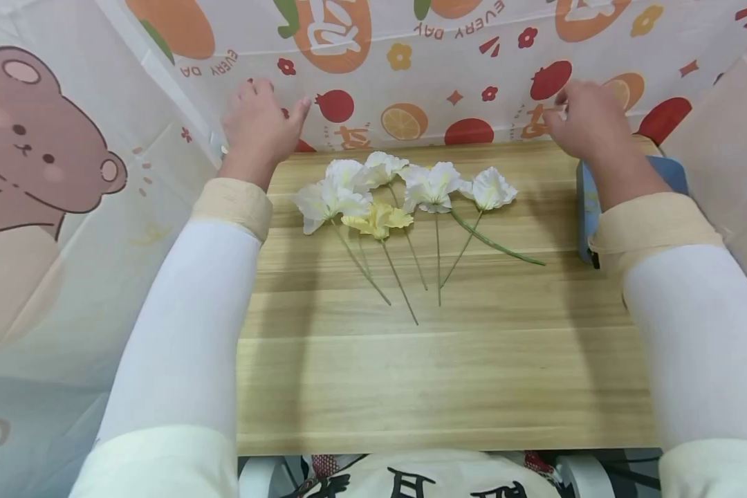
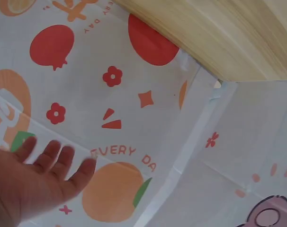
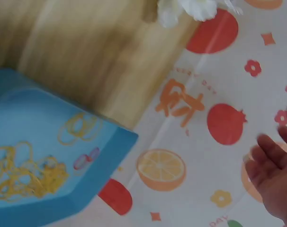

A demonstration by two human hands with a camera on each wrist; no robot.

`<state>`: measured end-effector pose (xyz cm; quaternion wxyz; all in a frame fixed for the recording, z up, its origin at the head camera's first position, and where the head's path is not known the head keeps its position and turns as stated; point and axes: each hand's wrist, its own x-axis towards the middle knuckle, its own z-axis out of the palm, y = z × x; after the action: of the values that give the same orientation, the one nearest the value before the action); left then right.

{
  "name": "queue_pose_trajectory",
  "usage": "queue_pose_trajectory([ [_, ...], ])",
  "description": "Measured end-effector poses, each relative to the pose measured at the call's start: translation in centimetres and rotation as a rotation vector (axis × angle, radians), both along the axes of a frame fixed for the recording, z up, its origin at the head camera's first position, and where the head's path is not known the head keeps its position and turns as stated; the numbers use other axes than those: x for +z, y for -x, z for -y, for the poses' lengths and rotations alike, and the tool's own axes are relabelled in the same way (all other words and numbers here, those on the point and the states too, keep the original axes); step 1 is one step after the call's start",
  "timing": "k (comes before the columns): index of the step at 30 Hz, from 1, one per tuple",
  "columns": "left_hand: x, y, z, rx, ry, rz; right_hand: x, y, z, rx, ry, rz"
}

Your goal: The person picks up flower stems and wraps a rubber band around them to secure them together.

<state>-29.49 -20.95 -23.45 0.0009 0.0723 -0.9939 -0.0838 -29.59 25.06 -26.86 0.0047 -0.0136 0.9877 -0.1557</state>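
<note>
Several white artificial flowers (image 1: 432, 185) and one yellow flower (image 1: 380, 220) lie on the wooden table (image 1: 473, 387), blooms toward the back and thin green stems toward the front. Beyond the table's back left corner, my left hand (image 1: 261, 124) is raised with fingers spread and nothing in it; the left wrist view shows this hand (image 2: 39, 184) over the printed cloth. My right hand (image 1: 588, 117) hovers past the back right, above a blue tray (image 1: 669, 173), with loosely bent fingers and nothing held. In the right wrist view that tray (image 3: 108, 156) contains yellow rubber bands (image 3: 34, 177).
A white cloth (image 1: 423, 76) printed with fruit hangs along the back edge. On the left stands a pale cloth with a bear print (image 1: 43, 138). Another plain cloth (image 1: 722, 124) borders the right side. Two small pinkish bands (image 3: 86, 159) also lie in the tray.
</note>
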Motion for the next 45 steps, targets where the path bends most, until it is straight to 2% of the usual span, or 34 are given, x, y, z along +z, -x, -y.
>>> queue_pose_trajectory([
  [4,-0.6,-1.0,1.8,0.089,-0.040,0.081,-2.2,-0.8,-0.9,0.036,-0.004,0.105],
  [6,-0.9,-1.8,2.9,0.099,-0.048,0.161,-3.4,-1.2,-1.3,0.058,0.004,0.162],
  [7,-1.2,-2.3,3.4,0.103,-0.083,0.215,-4.0,-1.5,-1.4,0.070,0.011,0.204],
  [10,-2.4,-4.3,4.9,0.075,-0.220,0.429,-5.6,-2.3,-1.3,0.120,0.039,0.351],
  [13,-4.2,-6.2,5.5,0.029,-0.376,0.656,-6.9,-3.1,-0.8,0.176,0.105,0.501],
  [15,-5.4,-7.1,5.2,-0.034,-0.414,0.753,-7.8,-3.6,-0.1,0.199,0.164,0.573],
  [17,-6.7,-7.5,4.3,-0.073,-0.446,0.787,-8.5,-3.9,0.7,0.215,0.212,0.616],
  [20,-8.5,-7.5,2.2,-0.106,-0.492,0.787,-9.5,-4.2,2.1,0.185,0.255,0.623],
  [23,-10.0,-7.3,0.1,-0.106,-0.524,0.753,-10.6,-4.3,3.6,0.103,0.295,0.581],
  [25,-10.7,-7.3,-1.2,-0.097,-0.520,0.722,-11.3,-4.3,4.6,0.041,0.325,0.546],
  [29,-11.8,-7.4,-3.1,-0.081,-0.518,0.655,-12.2,-4.6,6.5,-0.016,0.369,0.481],
  [33,-12.6,-7.4,-4.7,-0.074,-0.570,0.600,-12.5,-4.7,8.2,-0.018,0.370,0.396],
  [37,-13.3,-7.4,-6.5,-0.066,-0.590,0.530,-12.9,-4.8,9.8,0.010,0.303,0.309],
  [41,-13.9,-7.2,-8.3,-0.095,-0.525,0.457,-13.2,-4.8,11.2,0.029,0.275,0.312],
  [45,-14.3,-6.7,-9.6,-0.124,-0.451,0.426,-13.4,-4.7,12.3,0.046,0.272,0.327],
])
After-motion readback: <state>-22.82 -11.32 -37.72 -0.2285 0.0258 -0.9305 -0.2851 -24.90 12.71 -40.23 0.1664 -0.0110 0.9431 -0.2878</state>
